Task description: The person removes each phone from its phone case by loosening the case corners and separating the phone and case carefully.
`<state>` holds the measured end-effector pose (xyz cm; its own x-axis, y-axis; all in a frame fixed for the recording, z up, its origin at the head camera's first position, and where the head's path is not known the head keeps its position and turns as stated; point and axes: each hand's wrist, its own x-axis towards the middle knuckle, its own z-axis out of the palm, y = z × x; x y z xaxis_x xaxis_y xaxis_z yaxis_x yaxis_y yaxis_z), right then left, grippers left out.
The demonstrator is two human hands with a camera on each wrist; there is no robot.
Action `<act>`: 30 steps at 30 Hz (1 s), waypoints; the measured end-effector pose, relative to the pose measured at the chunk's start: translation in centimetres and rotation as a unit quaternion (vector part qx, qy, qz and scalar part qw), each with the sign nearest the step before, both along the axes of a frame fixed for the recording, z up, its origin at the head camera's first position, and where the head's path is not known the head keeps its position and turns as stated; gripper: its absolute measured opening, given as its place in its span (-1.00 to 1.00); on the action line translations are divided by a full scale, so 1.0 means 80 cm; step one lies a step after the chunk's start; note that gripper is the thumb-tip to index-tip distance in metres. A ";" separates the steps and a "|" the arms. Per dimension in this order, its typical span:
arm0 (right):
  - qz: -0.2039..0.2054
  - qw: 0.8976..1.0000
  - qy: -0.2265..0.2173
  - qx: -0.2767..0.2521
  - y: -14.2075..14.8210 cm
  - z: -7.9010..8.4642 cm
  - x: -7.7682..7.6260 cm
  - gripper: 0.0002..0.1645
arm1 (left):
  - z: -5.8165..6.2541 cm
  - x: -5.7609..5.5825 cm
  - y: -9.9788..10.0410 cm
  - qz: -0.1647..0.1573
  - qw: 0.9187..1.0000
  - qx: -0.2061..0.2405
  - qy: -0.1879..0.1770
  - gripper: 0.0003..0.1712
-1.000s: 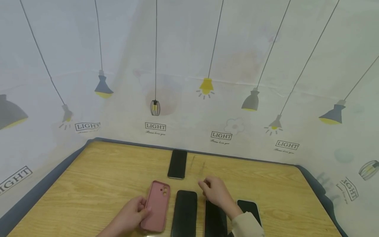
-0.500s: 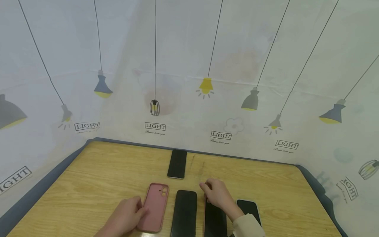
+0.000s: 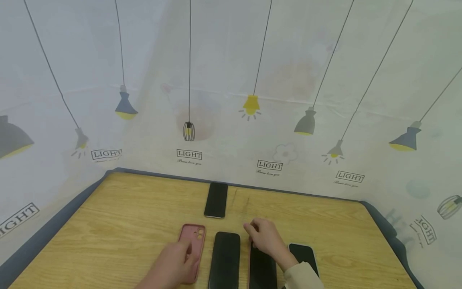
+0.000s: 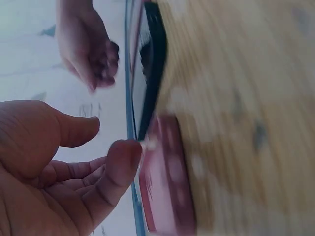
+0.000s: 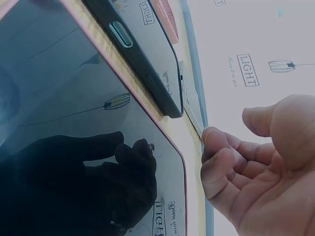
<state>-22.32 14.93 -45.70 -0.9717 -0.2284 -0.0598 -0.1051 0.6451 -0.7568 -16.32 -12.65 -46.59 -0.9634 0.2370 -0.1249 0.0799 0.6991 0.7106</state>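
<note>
A pink phone case (image 3: 197, 249) lies on the table, its camera cutouts at the far end. Over its near left part hovers my left hand (image 3: 173, 261), hiding some of it. Thumb and forefinger are apart in the left wrist view, with nothing between them and the case (image 4: 165, 182) beyond. Right of the case lies a black phone (image 3: 225, 257). Loosely curled and holding nothing, my right hand (image 3: 265, 237) hangs over the far end of a dark-screened phone with a pinkish edge (image 3: 262, 269). That hand is mirrored in the screen (image 5: 59, 98) in the right wrist view.
Another phone with a pale edge (image 3: 304, 255) lies to the right, partly behind the right sleeve (image 3: 302, 276). Near the back edge of the wooden table (image 3: 126, 216) lies a further black phone (image 3: 216, 200). A lamp-printed cloth (image 3: 223, 120) rises behind the table.
The left hand held the pink case by its left edge; the case came down slightly nearer and to the left. The hand has let go and moved right over it. The right hand barely moved.
</note>
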 end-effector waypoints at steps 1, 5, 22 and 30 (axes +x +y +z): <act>0.000 1.000 0.001 -0.001 0.000 -0.001 0.000 -0.64 | 0.000 0.000 0.006 -0.018 1.000 0.006 0.002 -0.72; -0.001 1.000 0.004 -0.002 0.001 -0.004 0.001 -0.63 | 0.003 0.001 0.034 -0.063 0.998 0.016 0.008 -0.51; -0.035 0.999 0.029 -0.018 -0.002 -0.011 0.003 -0.68 | -0.008 0.003 0.104 0.017 0.986 -0.139 -0.086 -0.14; -0.035 0.999 0.032 -0.020 -0.002 -0.011 0.004 -0.68 | -0.013 0.003 0.116 0.016 0.980 -0.194 -0.046 -0.02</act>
